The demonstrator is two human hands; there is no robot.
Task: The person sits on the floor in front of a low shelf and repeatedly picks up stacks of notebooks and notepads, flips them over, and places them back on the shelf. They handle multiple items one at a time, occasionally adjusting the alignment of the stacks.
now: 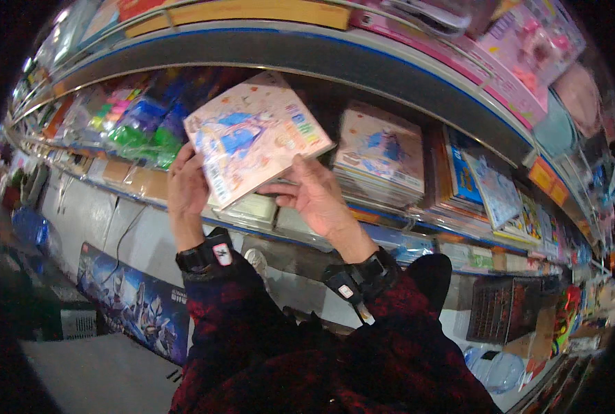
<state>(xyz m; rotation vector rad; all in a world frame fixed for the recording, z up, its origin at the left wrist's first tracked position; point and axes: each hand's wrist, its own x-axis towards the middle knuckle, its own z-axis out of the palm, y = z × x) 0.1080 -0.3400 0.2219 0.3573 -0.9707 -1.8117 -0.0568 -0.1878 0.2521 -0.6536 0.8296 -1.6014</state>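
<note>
Both my hands hold a square pink illustrated book or flat box (255,139), tilted, in front of the shelf. My left hand (187,186) grips its left edge, with the fingers partly hidden behind it. My right hand (318,199) holds the lower right edge, thumb near the front face and fingers underneath. Just right of it, a stack of similar pink illustrated items (380,150) lies on the shelf. Dark straps with small tags are around both my wrists.
Bagged green and blue goods (144,124) lie on the shelf at left. More books (494,186) stand at right. Above runs a shelf edge (287,46) with pink boxes (514,77). Below are a large printed box (136,305), a dark crate (501,310) and a clear plastic bottle (494,367).
</note>
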